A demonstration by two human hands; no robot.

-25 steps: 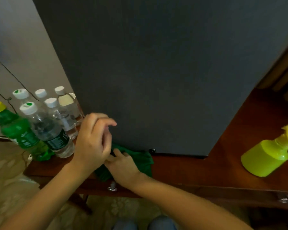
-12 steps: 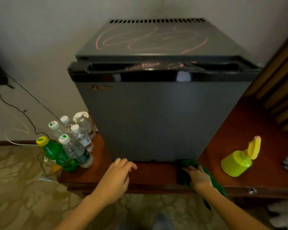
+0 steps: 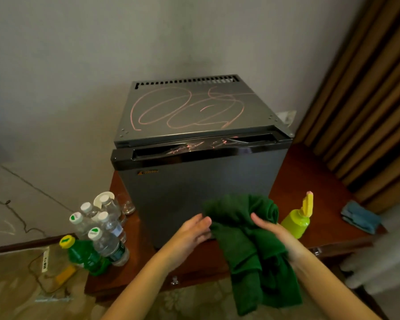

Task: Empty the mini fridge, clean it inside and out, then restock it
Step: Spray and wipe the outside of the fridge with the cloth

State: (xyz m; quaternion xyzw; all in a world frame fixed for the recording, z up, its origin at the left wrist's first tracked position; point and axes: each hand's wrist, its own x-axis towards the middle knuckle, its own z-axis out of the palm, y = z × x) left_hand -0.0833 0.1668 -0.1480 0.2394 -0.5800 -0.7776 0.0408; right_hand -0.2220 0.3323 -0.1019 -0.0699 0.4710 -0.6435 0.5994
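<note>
Right hand (image 3: 273, 234) holds green cloth (image 3: 238, 229), left hand (image 3: 192, 232) flat against it; fridge logo (image 3: 148, 172) unreadable.

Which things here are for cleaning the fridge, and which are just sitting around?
For the job: mini fridge, green cloth, spray bottle, water bottles, green soda bottle.
Just lying about: curtain, power strip.

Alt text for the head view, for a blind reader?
A left hand and right hand hold a green cloth before a closed grey mini fridge scribbled pink on top. On the red-brown cabinet beside it: water bottles and a green bottle left, a lime spray bottle and blue cloth right.
</note>
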